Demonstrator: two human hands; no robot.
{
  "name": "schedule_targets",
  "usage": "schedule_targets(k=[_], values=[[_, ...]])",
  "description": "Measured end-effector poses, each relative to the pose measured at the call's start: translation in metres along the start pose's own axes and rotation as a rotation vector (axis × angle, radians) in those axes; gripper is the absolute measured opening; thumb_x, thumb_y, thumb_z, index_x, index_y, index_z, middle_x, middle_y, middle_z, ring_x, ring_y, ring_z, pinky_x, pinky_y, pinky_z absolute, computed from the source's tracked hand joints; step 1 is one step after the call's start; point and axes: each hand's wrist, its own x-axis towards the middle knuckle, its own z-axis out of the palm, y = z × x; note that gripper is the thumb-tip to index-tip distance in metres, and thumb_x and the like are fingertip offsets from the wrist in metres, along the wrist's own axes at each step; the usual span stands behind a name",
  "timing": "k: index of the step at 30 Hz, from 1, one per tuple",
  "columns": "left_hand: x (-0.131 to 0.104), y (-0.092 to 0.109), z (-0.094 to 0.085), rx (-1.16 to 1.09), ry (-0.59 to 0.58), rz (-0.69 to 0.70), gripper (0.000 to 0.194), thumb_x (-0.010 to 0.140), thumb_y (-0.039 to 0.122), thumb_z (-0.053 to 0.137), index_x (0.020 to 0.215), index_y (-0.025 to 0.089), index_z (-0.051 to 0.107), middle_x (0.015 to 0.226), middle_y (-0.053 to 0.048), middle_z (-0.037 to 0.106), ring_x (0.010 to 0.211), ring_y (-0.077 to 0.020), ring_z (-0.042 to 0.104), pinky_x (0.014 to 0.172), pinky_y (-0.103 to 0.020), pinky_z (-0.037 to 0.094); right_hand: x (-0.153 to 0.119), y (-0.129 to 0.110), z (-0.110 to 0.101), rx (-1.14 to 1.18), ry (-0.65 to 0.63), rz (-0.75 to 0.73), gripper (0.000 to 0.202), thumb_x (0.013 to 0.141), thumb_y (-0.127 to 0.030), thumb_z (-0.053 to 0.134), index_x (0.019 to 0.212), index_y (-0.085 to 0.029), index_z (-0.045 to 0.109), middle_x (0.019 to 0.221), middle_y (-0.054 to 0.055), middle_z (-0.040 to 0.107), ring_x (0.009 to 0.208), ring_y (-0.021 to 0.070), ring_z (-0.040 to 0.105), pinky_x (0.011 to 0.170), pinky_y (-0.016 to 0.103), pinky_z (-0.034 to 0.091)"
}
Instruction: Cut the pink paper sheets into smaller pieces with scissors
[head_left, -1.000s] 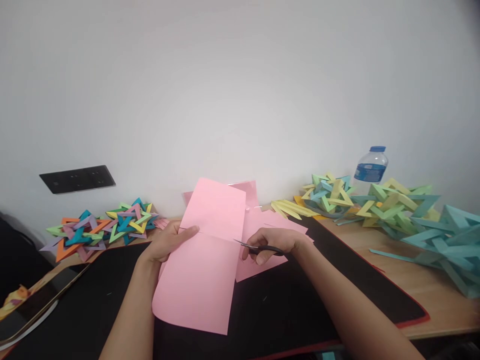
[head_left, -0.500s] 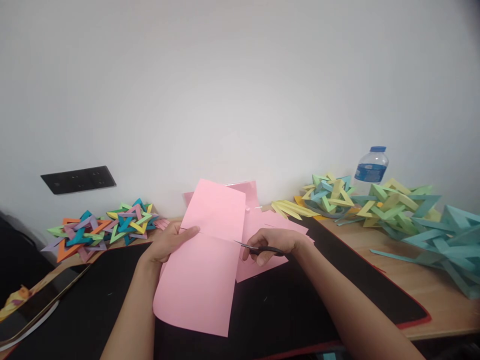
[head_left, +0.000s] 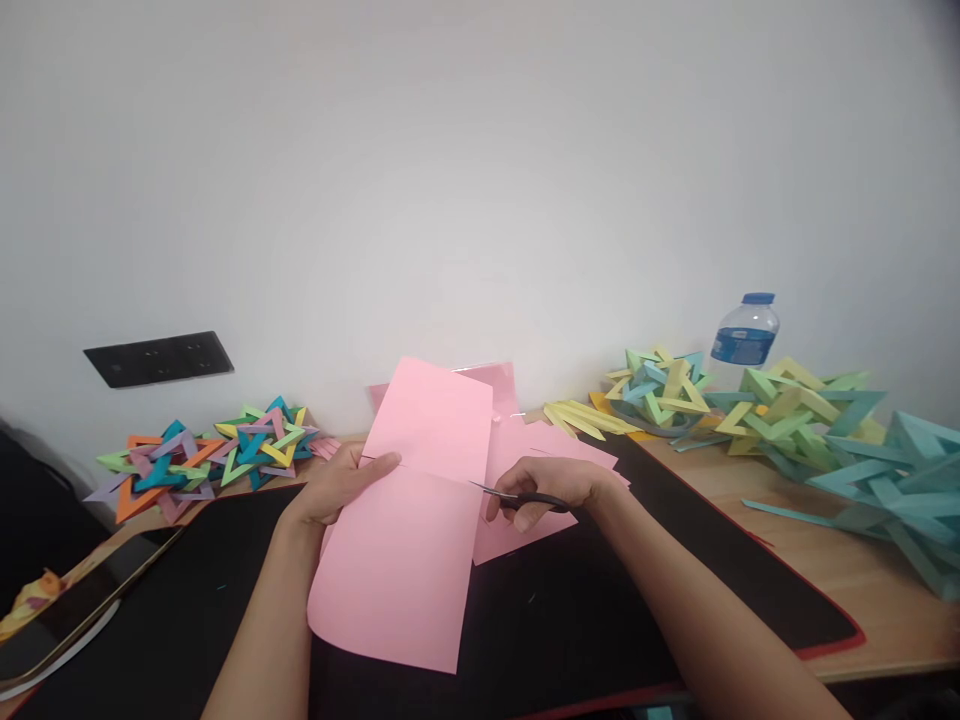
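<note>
Pink paper fills the middle of your view: the sheet [head_left: 397,570] is held over the black mat [head_left: 600,610], a line running across it toward 3 o'clock. Your left hand [head_left: 330,492] has its grip clamped on the sheet's 9 o'clock side, thumb on top. Your right hand [head_left: 551,482] has its grip closed around the scissors [head_left: 536,498] at 3 o'clock, points over that edge. From the sheet, yellow strips [head_left: 581,418] and a bottle [head_left: 744,345] are toward 2 o'clock, the phone [head_left: 90,605] between 8 and 9
</note>
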Motion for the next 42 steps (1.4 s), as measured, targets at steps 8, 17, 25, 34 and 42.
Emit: schedule_targets(k=[8,17,25,34,42], values=[[-0.0009,0.0023,0.0023,0.018,0.008,0.013,0.024,0.073,0.038,0.067,0.072,0.013,0.065,0.052,0.001,0.059,0.044,-0.0111,0.051,0.041,-0.021,0.036,0.0,0.0012,-0.0005,-0.03,0.007,0.013,0.051,0.06,-0.046,0.076,0.102,-0.017,0.067,0.078,0.0,0.057,0.075,0.0129,0.051,0.069,0.023,0.04],[-0.0015,0.0021,0.0035,0.005,0.014,0.012,0.025,0.073,0.037,0.067,0.075,0.012,0.066,0.054,-0.001,0.06,0.045,-0.0114,0.052,0.041,-0.02,0.037,0.0,0.0009,-0.0007,-0.056,0.018,0.024,0.05,0.061,-0.046,0.075,0.1,-0.016,0.068,0.074,0.0,0.057,0.072,0.0119,0.05,0.067,0.023,0.039],[-0.0023,0.0036,0.0055,0.007,0.022,0.027,0.025,0.073,0.037,0.067,0.072,0.012,0.065,0.054,-0.001,0.06,0.046,-0.0112,0.051,0.041,-0.02,0.037,0.0007,0.0036,-0.0015,-0.063,0.025,0.036,0.051,0.062,-0.049,0.074,0.101,-0.016,0.068,0.074,0.0,0.059,0.073,0.0133,0.054,0.068,0.024,0.042],[-0.002,0.003,0.0048,-0.012,0.005,0.032,0.025,0.073,0.037,0.068,0.073,0.012,0.066,0.053,-0.001,0.06,0.045,-0.0106,0.051,0.041,-0.02,0.038,0.0008,0.0035,-0.0006,-0.068,0.027,0.025,0.052,0.061,-0.05,0.074,0.099,-0.015,0.068,0.069,0.0,0.055,0.069,0.0128,0.052,0.067,0.025,0.043],[-0.0018,0.0036,0.0046,-0.018,-0.013,0.027,0.024,0.074,0.036,0.067,0.07,0.012,0.066,0.053,0.0,0.059,0.046,-0.0104,0.051,0.042,-0.02,0.039,0.001,0.0046,-0.0007,-0.052,0.033,0.028,0.05,0.061,-0.048,0.075,0.098,-0.015,0.068,0.065,-0.001,0.053,0.065,0.0116,0.051,0.065,0.024,0.043]])
